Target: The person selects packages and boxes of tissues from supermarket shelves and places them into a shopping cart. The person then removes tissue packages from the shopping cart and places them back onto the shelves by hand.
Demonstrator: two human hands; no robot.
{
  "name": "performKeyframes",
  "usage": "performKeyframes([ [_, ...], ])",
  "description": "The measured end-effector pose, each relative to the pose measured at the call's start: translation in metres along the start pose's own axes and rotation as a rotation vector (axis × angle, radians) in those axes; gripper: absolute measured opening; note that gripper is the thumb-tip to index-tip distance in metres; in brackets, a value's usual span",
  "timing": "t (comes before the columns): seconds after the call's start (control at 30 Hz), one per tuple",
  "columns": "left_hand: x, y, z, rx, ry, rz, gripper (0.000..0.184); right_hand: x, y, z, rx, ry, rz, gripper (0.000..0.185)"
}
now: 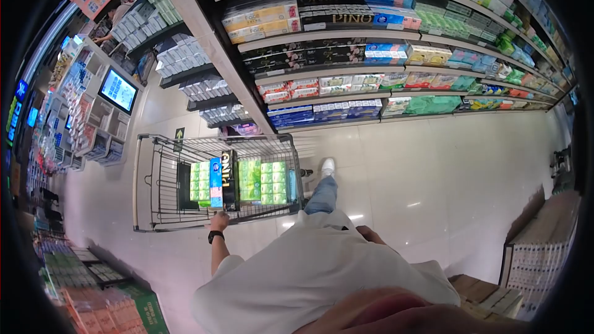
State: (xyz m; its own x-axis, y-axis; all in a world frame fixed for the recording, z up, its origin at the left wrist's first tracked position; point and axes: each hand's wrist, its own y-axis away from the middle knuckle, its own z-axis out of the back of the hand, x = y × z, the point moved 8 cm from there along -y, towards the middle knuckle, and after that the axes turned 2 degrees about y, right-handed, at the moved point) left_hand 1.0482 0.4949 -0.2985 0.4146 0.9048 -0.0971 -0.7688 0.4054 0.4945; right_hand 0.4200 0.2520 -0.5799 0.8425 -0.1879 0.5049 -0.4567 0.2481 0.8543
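A wire shopping cart [162, 221] stands at my left side. My left hand [219, 221], with a black watch at the wrist, is closed on the cart's near rim. Inside the cart lie green-and-white packs [273, 183], a blue pack [215, 183] and a long black PINO box [229, 180], whose near end is just beyond my left hand. My right hand [369, 234] hangs low beside my light shirt, away from the cart; its fingers are too unclear to read.
Shelves of tissue packs [346, 81] run along the far side. A white display unit with a screen [117, 90] stands at the left. Stacked cartons [536, 260] are at the lower right, and orange and green boxes [102, 309] at the lower left. One white shoe [328, 166] shows on the floor.
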Motion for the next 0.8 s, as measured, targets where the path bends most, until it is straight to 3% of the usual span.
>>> performKeyframes([
  [0.07, -0.027, -0.021, 0.011, -0.128, 0.147, -0.112, 0.033, 0.004, -0.025, 0.036, 0.011, -0.135, -0.091, 0.038],
  [0.13, -0.073, -0.064, 0.033, -0.188, 0.309, -0.252, 0.029, 0.087, 0.013, 0.089, -0.04, -0.275, -0.194, 0.038],
  [0.23, -0.199, -0.124, 0.111, -0.326, 0.393, -0.444, 0.023, 0.216, -0.03, 0.202, -0.082, -0.329, 0.025, 0.034],
  [0.3, -0.298, -0.145, 0.193, -0.43, 0.444, -0.686, 0.018, 0.334, -0.07, 0.302, -0.245, -0.127, 0.338, 0.027],
  [0.33, -0.344, -0.157, 0.233, -0.523, 0.411, -0.752, 0.016, 0.407, -0.095, 0.352, -0.283, -0.196, 0.724, 0.018],
  [0.37, -0.388, -0.154, 0.28, -0.644, 0.46, -0.863, 0.015, 0.519, -0.039, 0.391, -0.575, 0.255, 0.706, 0.014],
  [0.4, -0.44, -0.153, 0.327, -0.729, 0.49, -0.954, 0.014, 0.623, 0.016, 0.422, -0.777, 0.278, 0.947, 0.016],
  [0.47, -0.511, -0.159, 0.399, -0.804, 0.49, -1.098, 0.019, 0.769, 0.064, 0.467, -0.933, 0.298, 1.149, 0.026],
  [0.5, -0.541, -0.159, 0.43, -0.849, 0.476, -1.103, 0.024, 0.832, 0.115, 0.467, -1.168, 0.588, 1.275, 0.034],
  [0.53, -0.567, -0.165, 0.452, -0.879, 0.414, -1.118, 0.034, 0.879, 0.138, 0.472, -1.224, 0.552, 1.256, 0.036],
  [0.6, -0.608, -0.182, 0.482, -1.09, 0.267, -1.238, 0.058, 0.936, 0.142, 0.474, -1.307, 0.691, 1.266, 0.058],
  [0.63, -0.627, -0.223, 0.478, -1.069, 0.138, -1.14, 0.071, 0.943, 0.129, 0.474, -1.293, 0.689, 1.28, 0.058],
  [0.7, -0.644, -0.253, 0.467, -1.006, -0.052, -0.984, 0.081, 0.952, 0.092, 0.471, -1.324, 0.827, 1.041, 0.069],
  [0.8, -0.642, -0.247, 0.465, -1.119, -0.012, -0.994, 0.084, 0.955, 0.088, 0.476, -1.279, 0.778, 1.015, 0.073],
])
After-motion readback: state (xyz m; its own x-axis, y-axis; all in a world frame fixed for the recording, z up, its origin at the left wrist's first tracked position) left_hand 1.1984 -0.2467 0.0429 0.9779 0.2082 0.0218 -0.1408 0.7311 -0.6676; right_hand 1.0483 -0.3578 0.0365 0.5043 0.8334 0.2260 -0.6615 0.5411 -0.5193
